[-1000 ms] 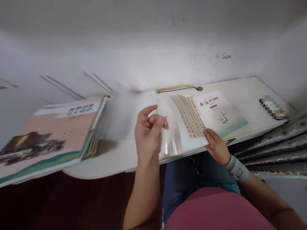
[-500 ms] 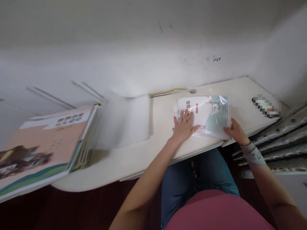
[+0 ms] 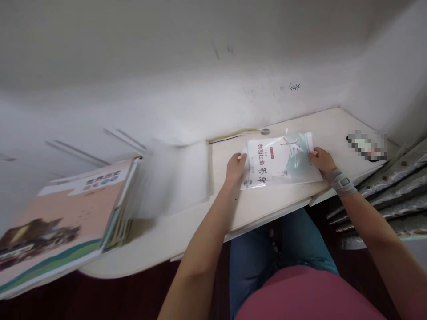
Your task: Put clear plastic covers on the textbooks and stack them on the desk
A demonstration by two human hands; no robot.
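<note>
On the bench [image 3: 200, 222], near its right end, the plastic-sleeved booklet [image 3: 278, 160] lay flat, now turned sideways and fully covered. Left hand [image 3: 235, 166] and right hand [image 3: 320, 160] pinched its short edges, fingers closed; textbook stack [image 3: 63, 218] lay well apart.

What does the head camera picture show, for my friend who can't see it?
Two bare hands hold a thin white booklet in a clear plastic sleeve on a white desk, the left hand at its left edge and the right hand at its right edge. A stack of books lies further left.
</note>
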